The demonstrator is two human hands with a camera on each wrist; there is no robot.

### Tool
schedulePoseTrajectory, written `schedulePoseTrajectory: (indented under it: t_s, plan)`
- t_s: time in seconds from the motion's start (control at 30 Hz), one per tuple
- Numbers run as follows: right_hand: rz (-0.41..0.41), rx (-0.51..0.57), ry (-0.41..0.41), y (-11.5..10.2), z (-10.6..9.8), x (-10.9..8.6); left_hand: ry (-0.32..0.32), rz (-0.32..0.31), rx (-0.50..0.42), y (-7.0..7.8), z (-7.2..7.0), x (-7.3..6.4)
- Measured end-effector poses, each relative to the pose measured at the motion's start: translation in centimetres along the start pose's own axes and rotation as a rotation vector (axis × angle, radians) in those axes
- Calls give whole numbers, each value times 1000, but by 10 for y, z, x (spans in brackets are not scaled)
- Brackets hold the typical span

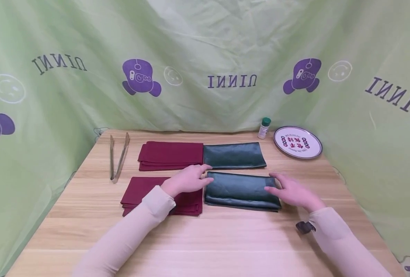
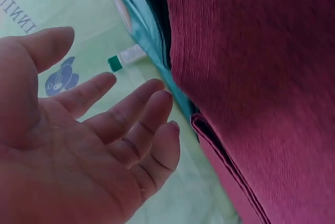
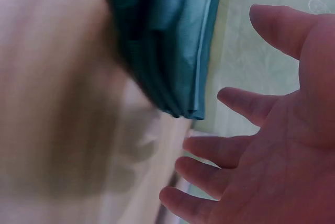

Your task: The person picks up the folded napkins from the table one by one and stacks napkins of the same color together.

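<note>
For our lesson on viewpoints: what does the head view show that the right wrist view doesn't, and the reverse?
Only the head view shows the tongs and the left hand. Only the right wrist view shows the palm of the right hand. Both share that hand, folded green cloth, the table and the patterned curtain.

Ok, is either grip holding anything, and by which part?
Nothing: left grip and right grip are empty, near opposite ends of the nearer green cloth.
</note>
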State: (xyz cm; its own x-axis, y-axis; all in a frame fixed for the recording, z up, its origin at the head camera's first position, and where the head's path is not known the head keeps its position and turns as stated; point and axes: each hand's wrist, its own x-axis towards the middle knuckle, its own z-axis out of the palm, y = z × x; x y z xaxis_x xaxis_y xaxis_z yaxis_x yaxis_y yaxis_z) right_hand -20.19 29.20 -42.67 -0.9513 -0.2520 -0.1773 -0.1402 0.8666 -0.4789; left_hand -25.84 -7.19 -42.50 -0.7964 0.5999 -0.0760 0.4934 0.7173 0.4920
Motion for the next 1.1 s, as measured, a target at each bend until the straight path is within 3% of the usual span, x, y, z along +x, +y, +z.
schedulePoseTrajectory:
  t_s: [0.13,0.37,0.67,0.87,1.0,1.1]
  plan:
    - [16,37,-49,3,8,-3,-39,-33,7,3,5,2]
    - [39,32,-49,1,15,-6,-86,-103,44,8,11,7]
    - [31,-4,-18,-4,16,-10,-77,-41,196,18,22,11]
    - [17,-43,18,-7,21,-10,-58,-66,263,23,30,6]
    - [19,-42,34,-10,26,-9,-24,-121,220,25,33,5]
    - [21,-9,41,-10,28,-7,-25,-163,81,22,34,7]
